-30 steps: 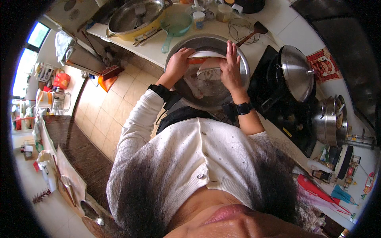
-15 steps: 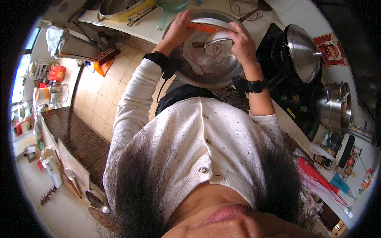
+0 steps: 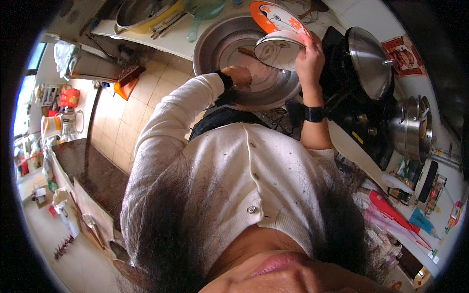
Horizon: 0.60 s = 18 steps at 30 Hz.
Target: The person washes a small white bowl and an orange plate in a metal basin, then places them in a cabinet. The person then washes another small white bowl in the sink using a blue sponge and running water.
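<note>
A wide metal basin (image 3: 207,39) stands in front of me with what looks like water in it. My right hand (image 3: 310,56) grips a white bowl (image 3: 279,50) with a dark rim, tilted over the basin's right side. The same hand holds an orange-and-white patterned plate (image 3: 264,18), standing tilted just beyond the bowl. My left hand (image 3: 238,78) reaches down into the near left part of the basin. Its fingers are partly hidden, and whether they hold anything does not show. A brown stick-like piece (image 3: 246,51) lies in the basin.
Left of the basin on the counter are a green strainer-like utensil (image 3: 193,27) and a yellow-sided pan (image 3: 146,22). To the right, a domed metal lid (image 3: 371,63) and a steel pot (image 3: 410,129) stand by the black stove (image 3: 364,132). An orange dustpan (image 3: 125,89) is on the floor.
My left hand has let go of the dishes and moved down into the basin. My right hand has shifted slightly right; the plate's patterned face now shows above the bowl.
</note>
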{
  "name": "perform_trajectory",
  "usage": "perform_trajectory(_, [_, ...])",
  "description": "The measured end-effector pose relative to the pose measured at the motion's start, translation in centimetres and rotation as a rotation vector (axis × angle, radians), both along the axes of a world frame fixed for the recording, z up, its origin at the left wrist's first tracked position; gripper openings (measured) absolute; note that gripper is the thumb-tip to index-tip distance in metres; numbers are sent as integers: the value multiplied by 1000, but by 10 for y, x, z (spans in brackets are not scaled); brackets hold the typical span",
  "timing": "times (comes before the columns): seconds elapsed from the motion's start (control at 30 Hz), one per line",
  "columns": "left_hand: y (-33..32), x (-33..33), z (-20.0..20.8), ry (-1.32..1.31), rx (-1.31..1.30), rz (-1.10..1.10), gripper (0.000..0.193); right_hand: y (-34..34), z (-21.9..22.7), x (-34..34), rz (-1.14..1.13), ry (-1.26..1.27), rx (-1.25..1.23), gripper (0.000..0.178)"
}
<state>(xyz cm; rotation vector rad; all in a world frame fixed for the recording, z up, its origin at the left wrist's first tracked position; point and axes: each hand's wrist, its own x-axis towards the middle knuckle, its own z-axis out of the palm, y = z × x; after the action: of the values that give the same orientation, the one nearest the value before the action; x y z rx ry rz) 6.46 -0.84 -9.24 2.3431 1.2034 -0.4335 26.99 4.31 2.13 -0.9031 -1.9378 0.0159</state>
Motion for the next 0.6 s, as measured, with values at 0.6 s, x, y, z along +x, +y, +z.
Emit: perform_trajectory(0.6, [84, -1, -6, -334, 370, 601, 38, 0, 3, 11, -93, 57, -48, 37])
